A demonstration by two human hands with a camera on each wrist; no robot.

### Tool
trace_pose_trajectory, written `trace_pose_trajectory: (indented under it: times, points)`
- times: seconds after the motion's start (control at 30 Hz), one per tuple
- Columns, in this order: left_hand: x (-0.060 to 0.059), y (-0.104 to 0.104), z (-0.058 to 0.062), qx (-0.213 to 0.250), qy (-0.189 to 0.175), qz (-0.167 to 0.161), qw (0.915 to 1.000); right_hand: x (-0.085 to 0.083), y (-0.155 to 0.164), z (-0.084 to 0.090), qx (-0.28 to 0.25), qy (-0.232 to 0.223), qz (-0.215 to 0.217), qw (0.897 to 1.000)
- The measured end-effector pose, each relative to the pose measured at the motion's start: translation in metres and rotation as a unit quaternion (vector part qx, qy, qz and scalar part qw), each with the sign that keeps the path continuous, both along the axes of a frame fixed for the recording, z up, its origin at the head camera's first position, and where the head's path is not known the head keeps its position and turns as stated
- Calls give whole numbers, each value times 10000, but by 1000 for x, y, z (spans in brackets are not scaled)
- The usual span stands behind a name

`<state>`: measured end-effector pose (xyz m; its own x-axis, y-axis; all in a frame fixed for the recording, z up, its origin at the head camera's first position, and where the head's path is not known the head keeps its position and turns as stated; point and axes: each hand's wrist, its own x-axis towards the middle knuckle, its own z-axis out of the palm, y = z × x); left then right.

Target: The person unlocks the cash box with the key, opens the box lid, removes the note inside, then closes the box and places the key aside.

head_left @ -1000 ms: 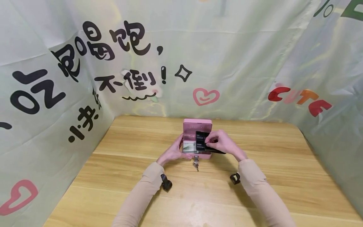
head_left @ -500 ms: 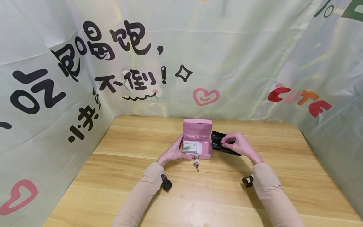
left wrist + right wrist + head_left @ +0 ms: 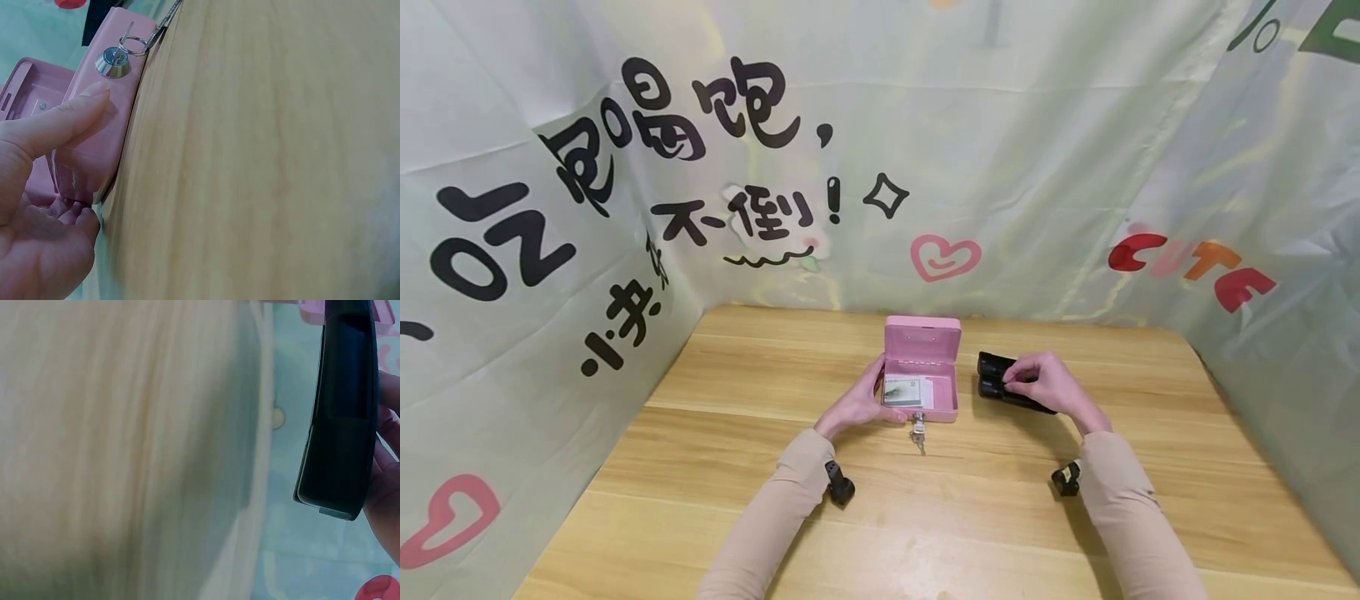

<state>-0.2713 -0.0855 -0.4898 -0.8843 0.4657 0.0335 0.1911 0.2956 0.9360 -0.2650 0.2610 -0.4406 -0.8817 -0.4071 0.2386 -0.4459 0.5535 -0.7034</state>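
A small pink cash box (image 3: pixel 922 392) stands open on the wooden table (image 3: pixel 715 467), its lid (image 3: pixel 922 338) upright, with a banknote (image 3: pixel 903 390) lying inside. A key (image 3: pixel 917 435) hangs from its front lock (image 3: pixel 112 62). My left hand (image 3: pixel 857 405) grips the box's left front corner, thumb (image 3: pixel 59 125) on the front wall. My right hand (image 3: pixel 1047 383) holds a black plastic tray (image 3: pixel 996 387) to the right of the box, low over the table. In the right wrist view the black tray (image 3: pixel 340 412) is seen edge-on against my fingers (image 3: pixel 384 462).
Pale printed cloth (image 3: pixel 925 167) walls the table at the back and on both sides. Bare wood lies in front of the box and to its left.
My right hand has lifted the black tray out of the pink box and carried it rightward, down beside the box. The left hand has stayed on the box.
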Motion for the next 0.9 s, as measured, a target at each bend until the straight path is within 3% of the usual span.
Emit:
trace_pose_trajectory:
  times: [0.33,0.9]
  points:
    - [1,-1,0,101,134,-92,9998,-10,2,-11,169,-371,71,9991]
    - [2,-2,1,-93,142,-30,9999,-22,-2,-19,565,-368,48,9977]
